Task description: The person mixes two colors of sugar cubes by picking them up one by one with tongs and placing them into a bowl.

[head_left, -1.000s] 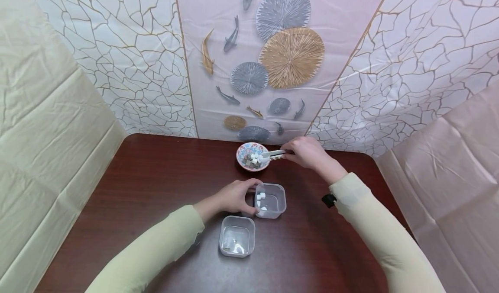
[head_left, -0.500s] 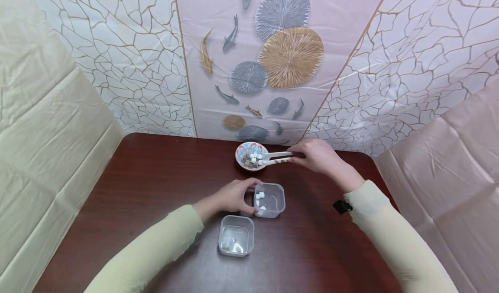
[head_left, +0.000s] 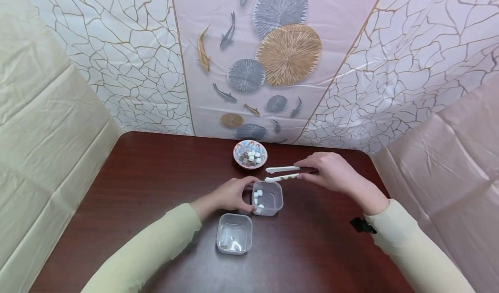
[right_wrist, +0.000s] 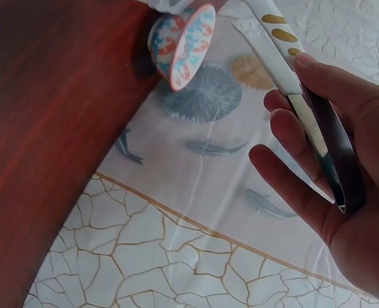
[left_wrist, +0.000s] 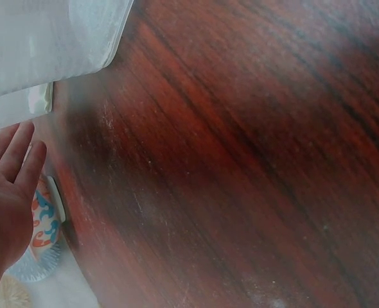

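Note:
My right hand [head_left: 331,172] holds white-tipped tongs [right_wrist: 276,61] with dark handles between thumb and fingers. Their two arms stand apart, nothing visible between the tips, which lie close behind the back rim of a clear plastic container [head_left: 274,206]. Several white cubes [head_left: 260,193] sit along that container's left side. My left hand [head_left: 231,195] grips the same container from the left, thumb at the front corner and fingers at the back one. Behind it, a patterned bowl [right_wrist: 196,48] contains white cubes [head_left: 258,160] and brownish-grey cubes [head_left: 245,161].
A second clear container [head_left: 235,232] stands in front and to the left, close to the first. Everything rests on a dark red-brown wooden table [head_left: 163,172]. Patterned cloth [head_left: 148,89] hangs right behind the table's back edge, with plain cloth at both sides.
My right hand has drawn the tongs out of the bowl, toward me and slightly right, to the container's back rim. The left hand keeps its place at the container.

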`<action>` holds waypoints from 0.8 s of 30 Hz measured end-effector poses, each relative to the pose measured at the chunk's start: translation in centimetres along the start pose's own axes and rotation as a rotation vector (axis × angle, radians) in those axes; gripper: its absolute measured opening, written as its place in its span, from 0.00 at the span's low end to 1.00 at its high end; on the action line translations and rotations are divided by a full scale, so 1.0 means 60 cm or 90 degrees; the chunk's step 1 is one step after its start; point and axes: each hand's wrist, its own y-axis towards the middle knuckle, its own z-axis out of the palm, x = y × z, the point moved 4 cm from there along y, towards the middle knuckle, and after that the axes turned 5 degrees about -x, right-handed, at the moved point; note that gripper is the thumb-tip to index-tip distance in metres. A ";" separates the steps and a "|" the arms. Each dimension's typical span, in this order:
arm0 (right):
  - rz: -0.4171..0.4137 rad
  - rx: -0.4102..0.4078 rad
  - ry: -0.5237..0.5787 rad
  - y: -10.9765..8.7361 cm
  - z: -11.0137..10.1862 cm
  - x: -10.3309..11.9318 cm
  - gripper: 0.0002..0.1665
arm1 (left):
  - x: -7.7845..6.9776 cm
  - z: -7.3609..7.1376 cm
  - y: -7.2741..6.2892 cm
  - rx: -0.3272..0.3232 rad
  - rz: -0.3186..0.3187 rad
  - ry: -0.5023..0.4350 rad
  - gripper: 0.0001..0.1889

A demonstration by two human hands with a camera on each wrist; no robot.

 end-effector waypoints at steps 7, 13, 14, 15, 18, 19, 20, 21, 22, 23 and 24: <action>-0.044 -0.019 0.023 -0.024 0.025 0.016 0.17 | 0.001 0.001 0.002 0.002 -0.007 0.017 0.40; -0.061 -0.007 0.028 -0.031 0.053 0.025 0.17 | 0.000 0.001 0.002 0.008 -0.012 0.015 0.39; -0.063 -0.004 0.026 -0.031 0.058 0.026 0.17 | 0.000 0.001 0.002 0.007 -0.012 0.015 0.39; -0.066 -0.002 0.022 -0.031 0.062 0.027 0.17 | 0.000 0.001 0.002 0.006 -0.010 0.016 0.39; -0.076 0.004 0.010 -0.027 0.074 0.029 0.17 | 0.001 0.001 0.002 0.007 -0.012 0.015 0.39; -0.079 0.004 0.006 -0.026 0.077 0.029 0.17 | 0.001 0.001 0.002 0.008 -0.011 0.014 0.39; -0.083 0.005 0.000 -0.025 0.079 0.030 0.18 | 0.001 0.001 0.002 0.008 -0.011 0.013 0.39; -0.088 0.006 -0.005 -0.024 0.082 0.031 0.18 | 0.001 0.001 0.002 0.008 -0.010 0.013 0.39; -0.093 0.007 -0.010 -0.022 0.084 0.032 0.18 | 0.001 0.001 0.002 0.010 -0.012 0.012 0.40; -0.097 0.009 -0.016 -0.021 0.086 0.032 0.18 | 0.001 0.001 0.002 0.010 -0.010 0.012 0.40; -0.101 0.011 -0.020 -0.019 0.088 0.034 0.17 | 0.001 0.002 0.002 0.009 -0.009 0.013 0.40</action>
